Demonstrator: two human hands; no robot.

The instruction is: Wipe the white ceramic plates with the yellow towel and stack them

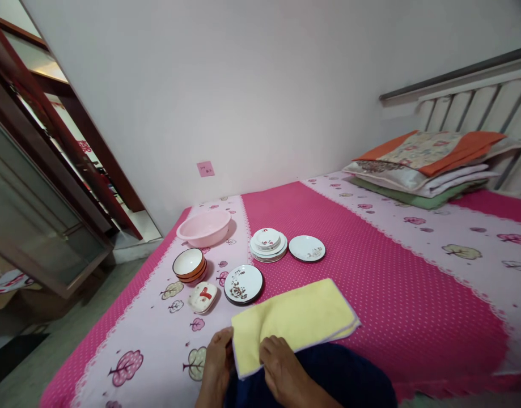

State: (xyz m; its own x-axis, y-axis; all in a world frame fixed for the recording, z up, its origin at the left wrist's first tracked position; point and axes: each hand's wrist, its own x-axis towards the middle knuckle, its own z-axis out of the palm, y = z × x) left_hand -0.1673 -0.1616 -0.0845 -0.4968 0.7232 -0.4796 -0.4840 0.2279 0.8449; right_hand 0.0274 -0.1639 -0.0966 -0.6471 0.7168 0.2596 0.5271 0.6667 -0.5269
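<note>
Evidently a folding step: the yellow cloth [300, 314], already doubled, lies across the bed [413, 317] and the dark-clad lap [341, 374], just beside the nearest brown-flowered plate [244, 283]. Right hand [280, 362]: fingers bunched together, clamped on the cloth's near side. Left hand [218, 357]: fingers curled at the left end; can't tell whether they pinch. Next move, I judge, calls for matched edges, even tension.

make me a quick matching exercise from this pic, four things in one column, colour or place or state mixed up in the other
Things:
1. cloth
2. basin
3. bowls
4. note

Descriptions:
a. on the wall
b. stacked, orange outside
c. yellow, folded
d. pink, just behind the bowls

Pairs: 1-c, 2-d, 3-b, 4-a
</note>
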